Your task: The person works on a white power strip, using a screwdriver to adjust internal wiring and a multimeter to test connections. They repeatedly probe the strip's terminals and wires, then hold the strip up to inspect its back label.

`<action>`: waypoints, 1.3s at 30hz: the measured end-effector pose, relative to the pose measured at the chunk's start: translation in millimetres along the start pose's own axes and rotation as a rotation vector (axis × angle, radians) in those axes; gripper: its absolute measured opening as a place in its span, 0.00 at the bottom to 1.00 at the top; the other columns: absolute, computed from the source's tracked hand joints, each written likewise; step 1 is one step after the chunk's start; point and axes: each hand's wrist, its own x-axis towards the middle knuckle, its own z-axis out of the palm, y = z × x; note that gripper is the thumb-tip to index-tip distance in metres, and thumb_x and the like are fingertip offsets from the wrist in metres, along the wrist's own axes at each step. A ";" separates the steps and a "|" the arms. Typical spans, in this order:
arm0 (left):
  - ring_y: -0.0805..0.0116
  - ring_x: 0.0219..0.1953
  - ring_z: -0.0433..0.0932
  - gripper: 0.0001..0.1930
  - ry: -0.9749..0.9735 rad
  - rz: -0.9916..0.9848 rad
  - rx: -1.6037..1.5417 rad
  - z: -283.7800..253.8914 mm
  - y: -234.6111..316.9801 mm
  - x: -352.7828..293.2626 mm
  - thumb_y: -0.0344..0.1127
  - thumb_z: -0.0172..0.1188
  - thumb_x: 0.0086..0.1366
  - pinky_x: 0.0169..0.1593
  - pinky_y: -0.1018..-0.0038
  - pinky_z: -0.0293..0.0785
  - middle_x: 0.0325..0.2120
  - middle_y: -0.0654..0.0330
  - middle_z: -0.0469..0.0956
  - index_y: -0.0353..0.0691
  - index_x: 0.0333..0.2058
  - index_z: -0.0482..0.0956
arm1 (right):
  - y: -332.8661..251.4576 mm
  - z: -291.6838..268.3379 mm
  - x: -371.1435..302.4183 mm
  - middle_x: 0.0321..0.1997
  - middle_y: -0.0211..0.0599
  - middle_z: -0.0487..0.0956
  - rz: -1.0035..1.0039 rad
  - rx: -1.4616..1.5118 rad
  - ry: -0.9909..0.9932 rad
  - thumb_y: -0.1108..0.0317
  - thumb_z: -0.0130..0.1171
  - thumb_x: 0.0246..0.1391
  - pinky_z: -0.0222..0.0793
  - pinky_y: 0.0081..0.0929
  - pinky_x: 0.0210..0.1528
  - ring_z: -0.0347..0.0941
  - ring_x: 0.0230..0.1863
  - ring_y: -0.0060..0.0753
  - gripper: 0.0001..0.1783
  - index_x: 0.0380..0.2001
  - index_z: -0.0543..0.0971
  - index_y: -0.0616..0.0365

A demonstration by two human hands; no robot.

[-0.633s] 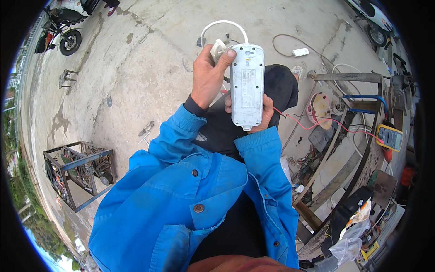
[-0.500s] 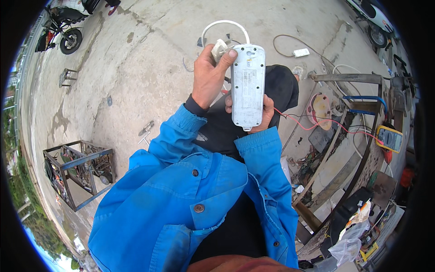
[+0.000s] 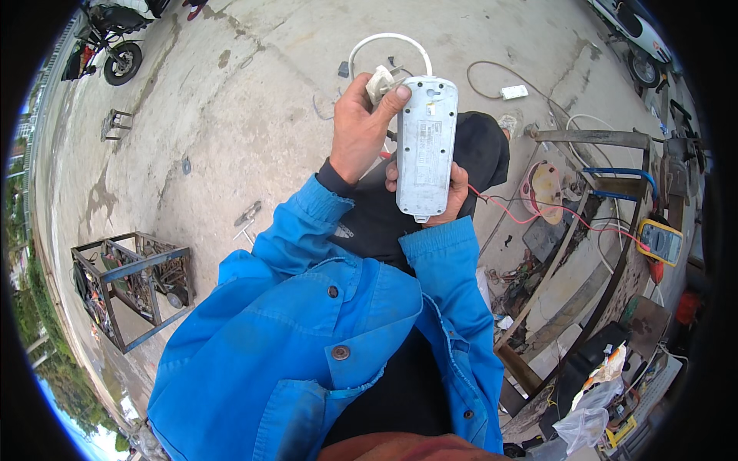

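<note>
A pale grey power strip [image 3: 427,157] is held upright in front of me, its screwed back with a faded label facing me. My left hand [image 3: 363,127] is closed on a white plug [image 3: 380,83], and its thumb presses the strip's upper left edge. A white cord [image 3: 389,36] loops from the plug to the strip's top end. From behind, my right hand [image 3: 455,192] wraps round the lower part, fingertips showing at the left edge. Red and black test leads [image 3: 511,210] run from the right hand to a yellow-edged multimeter [image 3: 659,237]. The strip's front is hidden.
A metal frame bench [image 3: 592,140] with scrap under it stands at the right. A round pink-rimmed container [image 3: 542,189] and a white adapter [image 3: 513,92] on a cable lie beyond it. At the left are a metal frame cart [image 3: 142,269], a small stool [image 3: 115,125] and a motorbike [image 3: 115,54].
The strip, plug and both hands have shifted very slightly to the right in the picture. Both hands keep the same hold.
</note>
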 end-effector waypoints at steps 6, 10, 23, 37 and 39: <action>0.74 0.39 0.84 0.22 -0.009 0.009 0.009 -0.3 -0.1 0.7 0.50 0.72 0.76 0.37 0.74 0.82 0.37 0.58 0.86 0.34 0.48 0.82 | 0.3 -0.2 1.0 0.60 0.71 0.82 0.001 -0.002 0.008 0.34 0.63 0.56 0.88 0.53 0.49 0.86 0.50 0.66 0.57 0.75 0.70 0.70; 0.75 0.39 0.84 0.22 -0.007 0.017 0.018 0.4 -0.1 0.6 0.50 0.73 0.76 0.37 0.74 0.81 0.36 0.58 0.86 0.33 0.48 0.82 | 0.4 0.0 1.2 0.60 0.72 0.82 -0.008 -0.001 0.026 0.34 0.64 0.56 0.88 0.53 0.48 0.86 0.49 0.67 0.57 0.76 0.70 0.69; 0.74 0.41 0.84 0.22 -0.006 0.009 -0.009 1.7 0.1 2.3 0.50 0.73 0.76 0.41 0.74 0.81 0.37 0.58 0.87 0.33 0.47 0.83 | 0.1 -3.4 1.8 0.61 0.68 0.82 0.006 0.015 -0.008 0.34 0.63 0.56 0.88 0.54 0.51 0.86 0.52 0.67 0.57 0.75 0.69 0.70; 0.73 0.43 0.83 0.24 0.013 -0.033 -0.022 2.0 -5.3 1.3 0.51 0.71 0.77 0.45 0.74 0.81 0.40 0.58 0.87 0.32 0.49 0.82 | -0.5 -2.4 0.5 0.61 0.72 0.82 -0.008 -0.061 0.025 0.32 0.62 0.58 0.88 0.52 0.52 0.87 0.52 0.64 0.57 0.75 0.69 0.72; 0.73 0.43 0.83 0.24 0.011 -0.047 -0.001 0.7 -6.2 1.4 0.53 0.70 0.77 0.44 0.73 0.81 0.40 0.57 0.86 0.32 0.50 0.82 | -0.6 -2.8 0.5 0.62 0.73 0.81 -0.001 -0.055 0.019 0.32 0.62 0.59 0.88 0.52 0.51 0.87 0.52 0.64 0.58 0.76 0.69 0.72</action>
